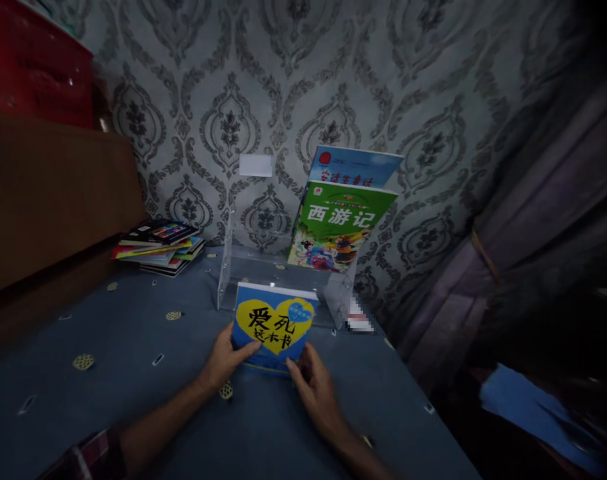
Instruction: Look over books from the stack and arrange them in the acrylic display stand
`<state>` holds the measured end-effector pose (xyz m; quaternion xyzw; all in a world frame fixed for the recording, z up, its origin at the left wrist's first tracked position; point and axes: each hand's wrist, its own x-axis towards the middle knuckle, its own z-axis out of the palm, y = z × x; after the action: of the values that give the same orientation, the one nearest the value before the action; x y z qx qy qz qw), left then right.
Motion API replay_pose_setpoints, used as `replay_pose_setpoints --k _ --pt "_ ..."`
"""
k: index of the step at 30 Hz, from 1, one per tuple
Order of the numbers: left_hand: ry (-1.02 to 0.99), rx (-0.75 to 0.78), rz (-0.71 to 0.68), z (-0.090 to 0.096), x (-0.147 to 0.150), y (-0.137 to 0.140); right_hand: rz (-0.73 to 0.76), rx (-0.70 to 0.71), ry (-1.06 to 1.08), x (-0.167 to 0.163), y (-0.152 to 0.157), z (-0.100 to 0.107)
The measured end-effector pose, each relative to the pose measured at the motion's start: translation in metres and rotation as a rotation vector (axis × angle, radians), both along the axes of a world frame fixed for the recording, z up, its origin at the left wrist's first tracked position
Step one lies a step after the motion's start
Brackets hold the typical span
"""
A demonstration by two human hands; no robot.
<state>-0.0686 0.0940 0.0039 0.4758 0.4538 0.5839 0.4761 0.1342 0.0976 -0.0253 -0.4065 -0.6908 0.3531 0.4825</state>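
Note:
A blue book with a yellow heart on its cover is held between both hands, its front facing me. My left hand is closed on its left edge, thumb across the cover. At the lower right corner, my right hand grips it with the thumb on the front and the fingers partly hidden. Just behind it stands a clear acrylic book rack. On the rack's right side a green book leans in front of a blue book with red lettering.
A loose pile of books lies at the back left, beside a brown wooden cabinet topped by a red box. A white label shows before the patterned wall. A tied curtain hangs beyond the blue tablecloth's right edge.

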Motion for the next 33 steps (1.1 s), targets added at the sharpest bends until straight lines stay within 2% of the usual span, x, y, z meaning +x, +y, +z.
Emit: replay_pose_setpoints --k 10,15,23,33 --pt "-0.063 0.106 -0.053 -0.007 0.001 0.002 -0.102 -0.05 -0.024 0.004 0.007 -0.012" --pt "-0.081 0.111 -0.081 -0.005 -0.001 0.002 -0.138 0.0 0.024 -0.001 0.006 -0.009" --pt "-0.049 0.145 -0.065 -0.005 -0.004 0.003 -0.058 0.006 -0.015 -0.002 0.005 0.001" --pt "0.058 0.09 -0.017 -0.007 -0.006 0.003 0.033 -0.042 0.002 -0.002 0.001 0.006"
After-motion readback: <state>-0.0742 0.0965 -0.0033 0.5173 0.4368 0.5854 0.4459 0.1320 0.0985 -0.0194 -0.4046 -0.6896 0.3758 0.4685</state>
